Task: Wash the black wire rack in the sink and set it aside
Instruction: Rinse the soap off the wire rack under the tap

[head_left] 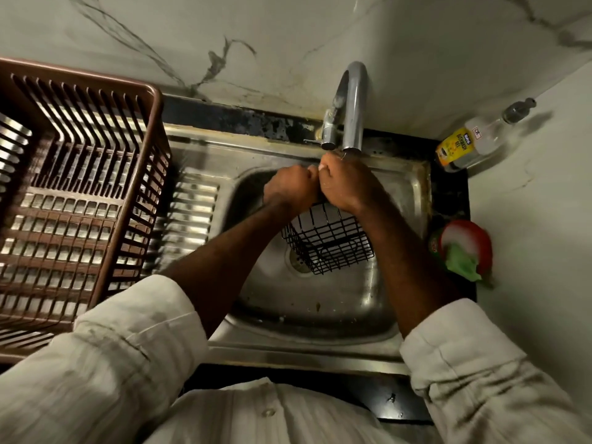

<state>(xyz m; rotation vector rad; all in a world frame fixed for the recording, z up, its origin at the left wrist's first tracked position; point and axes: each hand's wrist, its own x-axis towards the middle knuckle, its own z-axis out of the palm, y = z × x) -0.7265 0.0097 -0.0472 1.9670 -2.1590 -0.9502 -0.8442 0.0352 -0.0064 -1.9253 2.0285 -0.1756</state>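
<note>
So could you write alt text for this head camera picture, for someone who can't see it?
A person's left hand and right hand grip a black wire rack over a sink, below the tap. A brown dish basket stands on the left; a soap bottle and a red tub sit on the right.

Beyond my fingers (325,164) rises a pale marble wall (288,33) with dark veins. A worn black counter (243,121) runs beneath it. Left of my fingers stands a brown slatted basket (80,193); to their right, more pale marble (528,219). The light is dim.
</note>
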